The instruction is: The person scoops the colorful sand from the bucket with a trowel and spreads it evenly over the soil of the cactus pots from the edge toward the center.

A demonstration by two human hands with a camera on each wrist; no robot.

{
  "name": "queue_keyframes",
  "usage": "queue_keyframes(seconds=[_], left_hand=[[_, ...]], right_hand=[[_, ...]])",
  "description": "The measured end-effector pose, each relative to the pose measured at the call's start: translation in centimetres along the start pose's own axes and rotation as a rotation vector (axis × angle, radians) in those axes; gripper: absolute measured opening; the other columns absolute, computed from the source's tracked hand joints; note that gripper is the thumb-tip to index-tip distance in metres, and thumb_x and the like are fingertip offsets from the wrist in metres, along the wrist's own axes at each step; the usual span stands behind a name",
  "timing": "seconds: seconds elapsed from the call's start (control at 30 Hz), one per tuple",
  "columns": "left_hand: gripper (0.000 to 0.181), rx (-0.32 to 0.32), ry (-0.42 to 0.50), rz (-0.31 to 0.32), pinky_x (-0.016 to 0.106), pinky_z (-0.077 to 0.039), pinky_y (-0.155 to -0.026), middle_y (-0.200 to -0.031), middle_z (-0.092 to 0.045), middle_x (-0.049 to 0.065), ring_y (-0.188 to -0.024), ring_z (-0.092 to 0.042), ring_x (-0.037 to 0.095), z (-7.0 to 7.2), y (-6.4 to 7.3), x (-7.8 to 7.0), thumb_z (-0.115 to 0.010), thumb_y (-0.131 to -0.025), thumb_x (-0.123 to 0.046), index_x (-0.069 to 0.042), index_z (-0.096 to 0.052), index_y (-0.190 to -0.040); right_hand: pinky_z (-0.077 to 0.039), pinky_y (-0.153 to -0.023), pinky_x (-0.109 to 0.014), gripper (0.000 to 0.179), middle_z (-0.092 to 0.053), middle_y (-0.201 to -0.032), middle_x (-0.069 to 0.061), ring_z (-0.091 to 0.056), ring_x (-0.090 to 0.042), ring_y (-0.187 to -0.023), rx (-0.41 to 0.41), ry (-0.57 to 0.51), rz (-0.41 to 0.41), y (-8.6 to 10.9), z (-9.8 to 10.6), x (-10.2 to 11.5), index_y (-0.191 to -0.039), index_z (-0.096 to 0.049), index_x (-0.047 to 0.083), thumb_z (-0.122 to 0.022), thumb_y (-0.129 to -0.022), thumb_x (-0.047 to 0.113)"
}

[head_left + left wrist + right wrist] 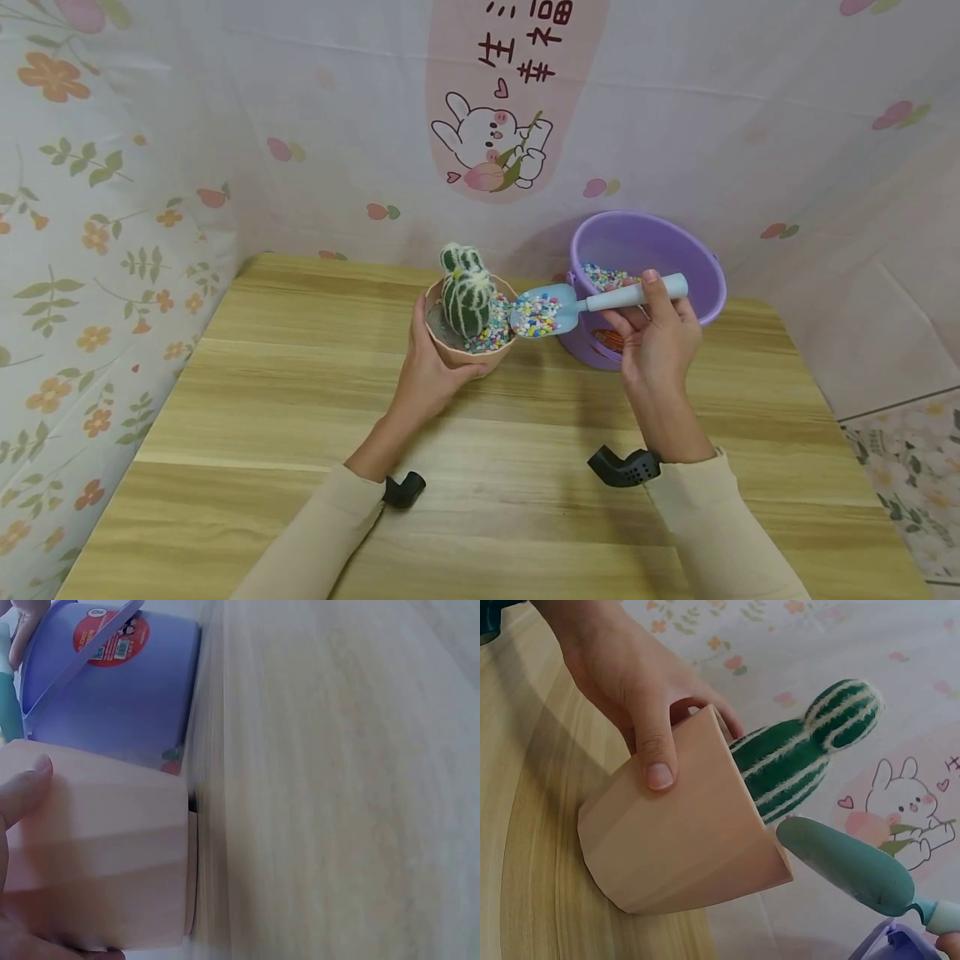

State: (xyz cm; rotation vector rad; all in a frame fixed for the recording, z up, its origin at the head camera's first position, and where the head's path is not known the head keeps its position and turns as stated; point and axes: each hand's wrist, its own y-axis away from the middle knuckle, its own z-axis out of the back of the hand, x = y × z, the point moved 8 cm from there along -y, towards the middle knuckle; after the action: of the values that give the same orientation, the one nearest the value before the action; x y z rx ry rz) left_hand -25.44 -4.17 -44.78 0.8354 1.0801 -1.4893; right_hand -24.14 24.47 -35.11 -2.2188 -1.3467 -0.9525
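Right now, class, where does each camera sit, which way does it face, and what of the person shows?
Head: on the head, facing forward and down at the table; the left hand, right hand and both sleeves show.
Left wrist: on that wrist, facing the pot, bucket beyond; parts of both hands show.
Right wrist: on that wrist, facing the pot, cactus and scoop; the left hand and a sliver of the right show.
Shared: both wrist views show the pot.

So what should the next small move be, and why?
Probably tilt the scoop so its pebbles slide into the pot: its tip is at the rim, the left hand grips the pot, and a grey patch shows left of the cactus.
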Motion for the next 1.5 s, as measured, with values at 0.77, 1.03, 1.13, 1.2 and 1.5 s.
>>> queue_keyframes(seconds=[0.77,1.03,1.13,1.2,1.5], left_hand=[[0.132,-0.125,-0.08,-0.003,0.051,-0.033,-0.11,-0.159,-0.019,0.012,-0.143,-0.027,0.03,-0.2,0.7,-0.9,-0.092,-0.063,-0.036,-0.021,0.0,-0.157],[0.132,-0.144,-0.098,-0.006,0.05,-0.035,-0.109,-0.157,-0.022,0.013,-0.141,-0.031,0.03,-0.3,0.8,-0.9,-0.093,-0.061,-0.037,-0.02,-0.003,-0.156],[0.132,-0.143,-0.102,-0.007,0.05,-0.036,-0.108,-0.157,-0.022,0.013,-0.141,-0.031,0.029,-0.3,0.9,-0.9,-0.093,-0.061,-0.037,-0.02,-0.003,-0.156],[0.132,-0.149,-0.11,-0.01,0.05,-0.036,-0.108,-0.157,-0.022,0.013,-0.141,-0.031,0.029,-0.3,0.8,-0.9,-0.093,-0.061,-0.037,-0.019,-0.003,-0.156],[0.134,-0.182,-0.121,-0.019,0.049,-0.036,-0.109,-0.156,-0.023,0.014,-0.14,-0.033,0.03,-0.3,0.9,-1.1,-0.094,-0.059,-0.035,-0.017,-0.004,-0.156]], right_hand=[[-0.057,-0.059,-0.042,0.039,-0.067,-0.08,-0.018,-0.072,-0.029,-0.066,-0.034,0.082,0.058,-0.2,-0.6,0.4,-0.099,-0.058,-0.006,-0.084,-0.075,0.012],[-0.057,-0.059,-0.043,0.037,-0.066,-0.08,-0.018,-0.072,-0.03,-0.067,-0.034,0.098,0.078,-0.1,-0.9,0.6,-0.097,-0.059,-0.005,-0.084,-0.075,0.011],[-0.056,-0.059,-0.043,0.035,-0.067,-0.08,-0.018,-0.072,-0.031,-0.067,-0.034,0.093,0.077,-0.2,-0.9,0.6,-0.097,-0.059,-0.005,-0.083,-0.076,0.01],[-0.056,-0.059,-0.043,0.033,-0.067,-0.079,-0.018,-0.072,-0.031,-0.066,-0.029,0.089,0.072,-0.2,-1.0,0.5,-0.098,-0.059,-0.005,-0.082,-0.078,0.009],[-0.056,-0.059,-0.044,0.03,-0.066,-0.077,-0.018,-0.071,-0.03,-0.065,-0.028,0.08,0.053,0.0,-1.0,0.3,-0.098,-0.058,-0.006,-0.079,-0.08,0.007]])
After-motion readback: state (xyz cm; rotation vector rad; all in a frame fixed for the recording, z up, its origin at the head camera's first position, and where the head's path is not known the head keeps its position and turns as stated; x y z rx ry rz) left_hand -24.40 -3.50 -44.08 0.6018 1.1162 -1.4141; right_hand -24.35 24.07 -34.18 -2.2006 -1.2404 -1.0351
